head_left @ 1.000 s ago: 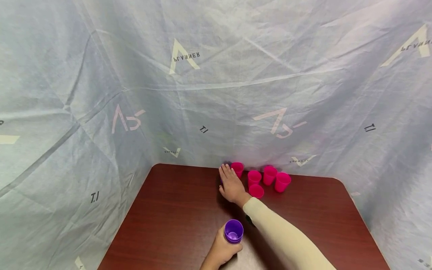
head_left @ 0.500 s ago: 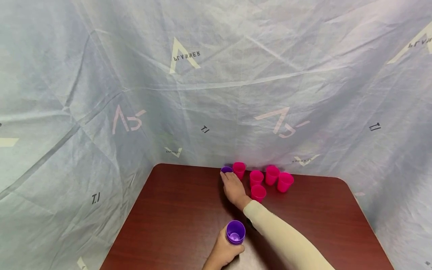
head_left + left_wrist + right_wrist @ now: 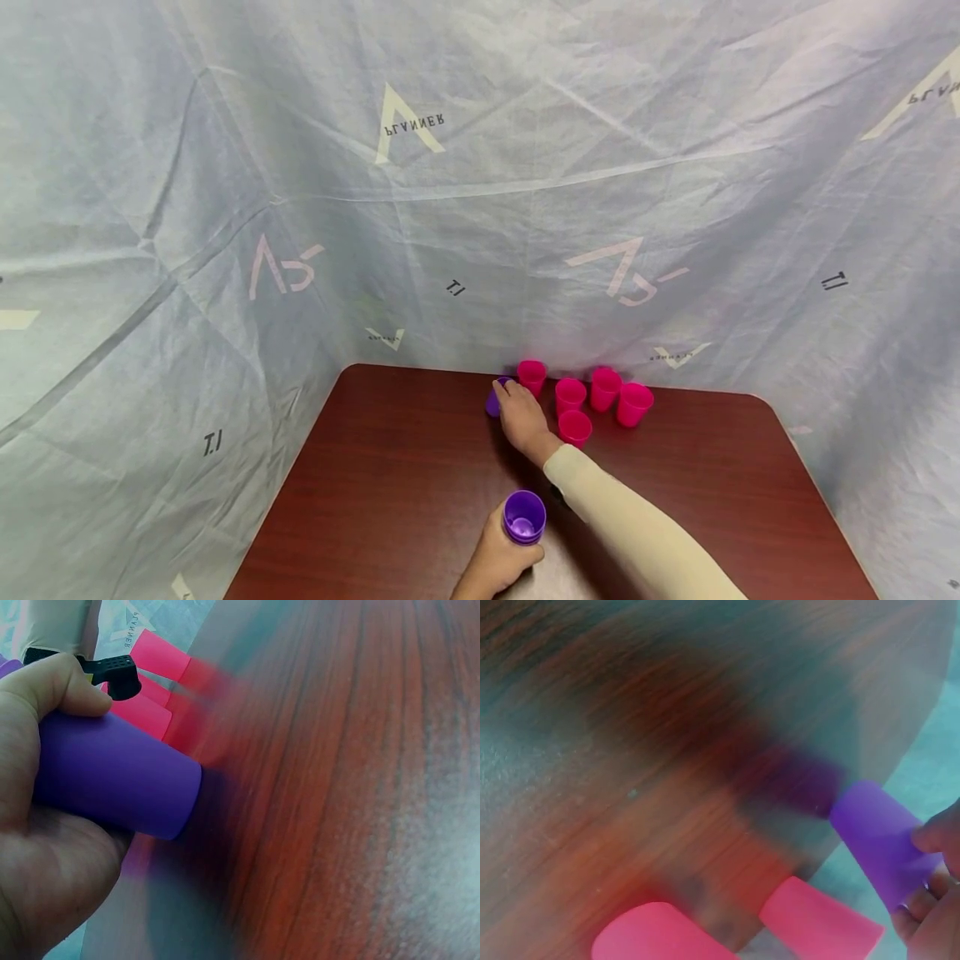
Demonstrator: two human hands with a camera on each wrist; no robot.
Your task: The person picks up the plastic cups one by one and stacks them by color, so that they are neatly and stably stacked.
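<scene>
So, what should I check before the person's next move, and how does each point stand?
1. Left hand grips the purple stack: ok.
2. Purple stack stands mouth up: ok.
3. Right hand grips the far purple cup: ok, thumb and fingers are on it.
4. All purple cups together: not ok, the far one is apart from the stack.
5. Five pink cups upright: ok.
6. Right sleeve clear of the nearest pink cup: cannot tell, they overlap in the head view.
</scene>
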